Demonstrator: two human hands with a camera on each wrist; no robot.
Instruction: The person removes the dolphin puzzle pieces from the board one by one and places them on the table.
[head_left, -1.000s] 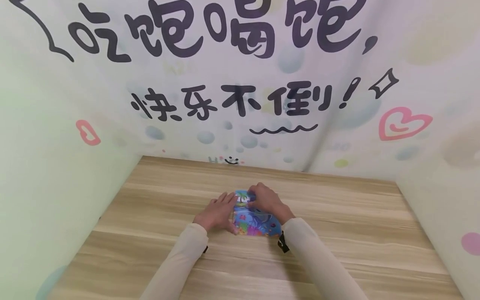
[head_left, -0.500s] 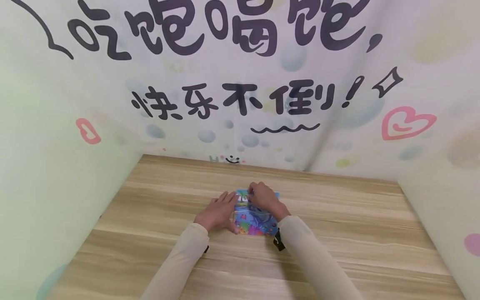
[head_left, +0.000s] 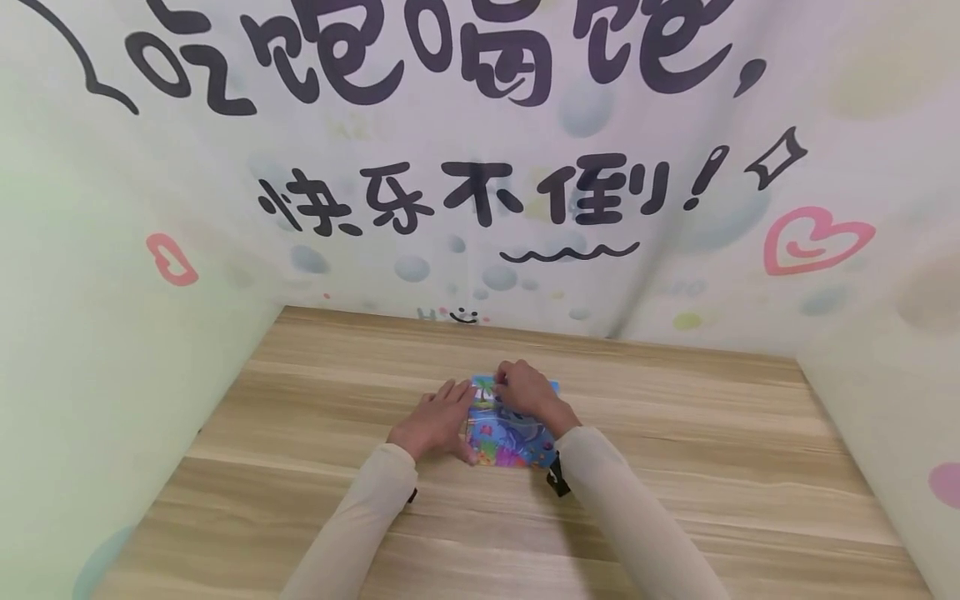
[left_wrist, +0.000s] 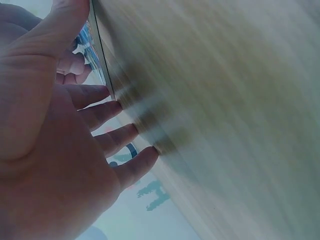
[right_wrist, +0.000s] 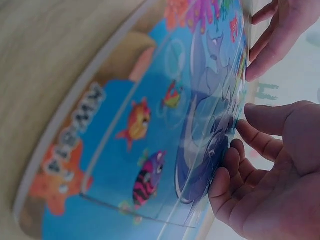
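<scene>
A flat jigsaw puzzle board (head_left: pixel 498 437) with a blue sea picture lies on the wooden table. Glossy clear film seems to cover it; fish, a dolphin and the print "KW-814" show in the right wrist view (right_wrist: pixel 135 127). My left hand (head_left: pixel 433 427) rests along the board's left edge, fingers spread and nearly straight, fingertips on the tabletop in the left wrist view. Over the upper part of the board, my right hand (head_left: pixel 528 393) bends its fingers with the tips against the surface. Its thumb is close to the index finger; whether film is pinched there is unclear.
The wood-grain table (head_left: pixel 315 500) reaches back to a white printed cloth wall (head_left: pixel 420 292) with black lettering. Pale walls stand on the left and right sides. A black strap (head_left: pixel 557 479) shows at the right wrist.
My right thumb has drawn up toward the index finger, and the hand has shifted slightly, uncovering the board's top right corner. My left hand has stayed in place.
</scene>
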